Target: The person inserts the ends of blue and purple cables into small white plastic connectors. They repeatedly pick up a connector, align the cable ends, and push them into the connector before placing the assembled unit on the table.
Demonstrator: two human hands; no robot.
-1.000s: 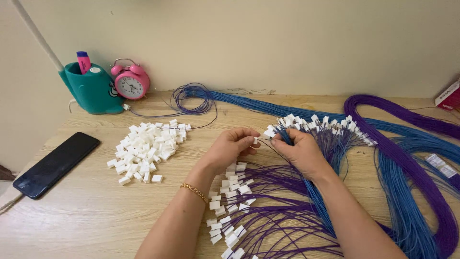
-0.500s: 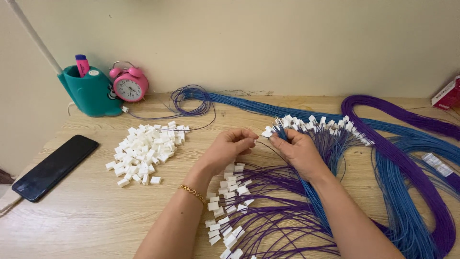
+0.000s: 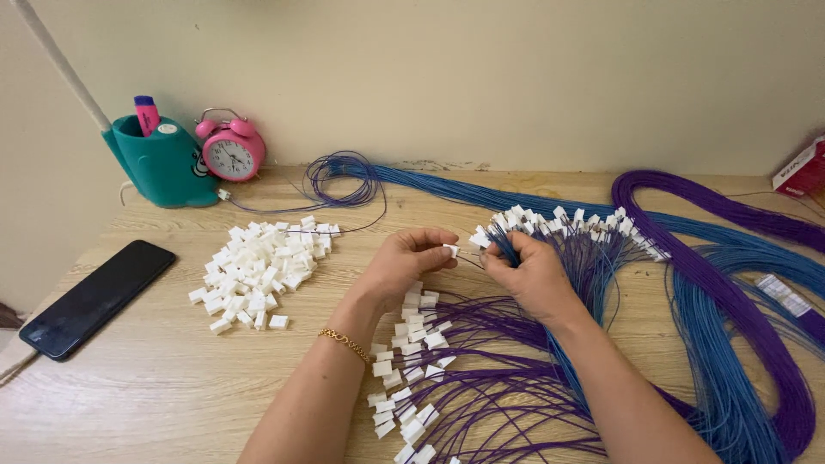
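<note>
While the left hand pinches one small white plug between thumb and finger, the right hand has its fingers closed around thin blue and purple wires. The two hands are close together over the middle of the wooden table, and the plug sits just beside the wire ends.

Below the hands lies a row of purple wires with white plugs on them, too many to count. Behind the right hand is a fan of wired plugs, also too many to count. A big loose pile of white plugs sits to the left, near the left hand but not touching it.

The front left part of the table is bare wood, so there is room there. The right side is full of long blue wires and purple wires that run off the right edge.

Along the back wall stand one teal pen holder and one pink alarm clock, side by side. One black phone lies near the left edge. One red and white box peeks in at the right edge.
</note>
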